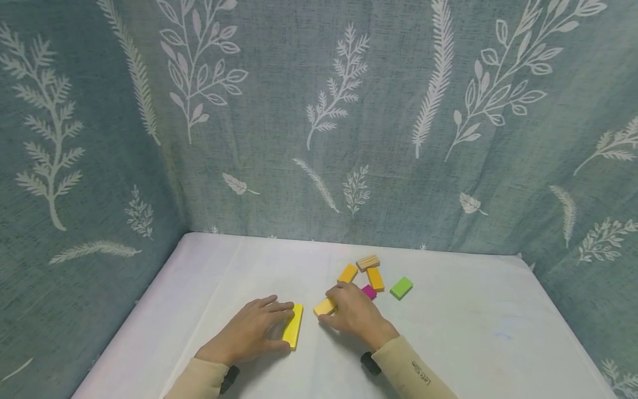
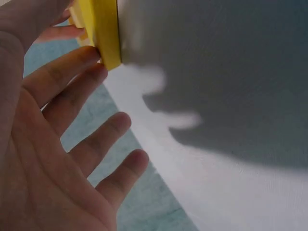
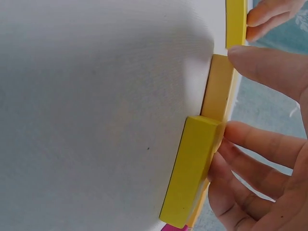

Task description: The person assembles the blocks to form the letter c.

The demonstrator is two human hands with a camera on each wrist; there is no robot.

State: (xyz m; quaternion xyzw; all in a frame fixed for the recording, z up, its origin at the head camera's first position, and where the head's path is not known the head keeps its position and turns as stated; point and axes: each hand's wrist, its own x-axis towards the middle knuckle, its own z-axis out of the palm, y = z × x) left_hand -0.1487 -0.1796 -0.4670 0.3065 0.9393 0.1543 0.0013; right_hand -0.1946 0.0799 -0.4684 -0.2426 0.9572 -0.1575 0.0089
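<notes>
My left hand (image 1: 254,330) is at a long yellow block (image 1: 293,327) on the white table, thumb by its near end and forefingers by its far part. In the left wrist view, two fingertips touch the yellow block (image 2: 107,36) while the other fingers spread free. To its right, my right hand (image 1: 356,310) pinches a pale yellow block (image 1: 324,307) between thumb and fingers. The right wrist view shows this pale block (image 3: 218,86) with the thumb at one end. Against its other end lies a bright yellow block (image 3: 190,168), hidden by the hand in the head view.
Beyond the right hand lie two orange blocks (image 1: 347,273) (image 1: 375,279), a striped wood-coloured block (image 1: 368,262), a magenta block (image 1: 369,292) and a green block (image 1: 401,288). A patterned blue-green curtain (image 1: 279,183) hangs behind the white table (image 1: 473,332) and along its left side.
</notes>
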